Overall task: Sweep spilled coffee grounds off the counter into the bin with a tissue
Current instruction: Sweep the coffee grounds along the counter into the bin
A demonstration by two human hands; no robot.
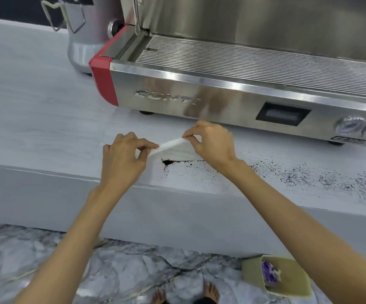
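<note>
A white tissue (170, 145) is stretched between my two hands just above the pale grey counter (46, 128). My left hand (122, 156) pinches its left end and my right hand (212, 143) pinches its right end. Below the tissue lies a dark heap of coffee grounds (167, 162), with a thin line of grounds running right from it. More grounds (309, 178) are scattered along the counter's front edge to the right. A pale green bin (285, 275) stands on the floor at the lower right, under my right forearm, with some rubbish inside.
A steel espresso machine (232, 99) with a red corner stands close behind my hands. A steel grinder (89, 36) stands at its left. The counter's front edge (177, 191) drops to a marble-patterned floor (89, 270), where my bare feet show.
</note>
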